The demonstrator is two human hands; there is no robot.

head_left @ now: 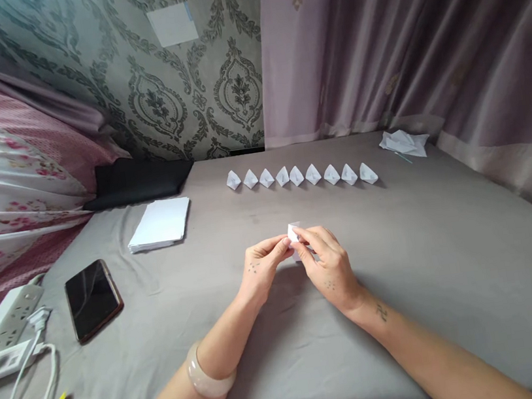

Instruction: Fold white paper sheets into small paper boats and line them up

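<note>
A small folded piece of white paper (294, 231) is held up between both hands, above the middle of the table. My left hand (265, 262) pinches its left edge between thumb and fingers. From the other side, my right hand (327, 260) grips the same paper, its fingers covering much of the front. Part of the paper shows below the fingertips; its full shape is hidden. Beyond the hands stands a row of several small folded white paper shapes (313, 174), pointed at top and bottom. To the left lies a stack of white paper sheets (160, 222).
A phone (94, 299) lies at the left, near a white power strip (2, 329) with plugged-in cables. Crumpled white paper (404, 143) sits at the back right. Black folded cloth (139, 179) rests at the back left. Grey cloth covers the table (452, 252); curtains hang on both sides.
</note>
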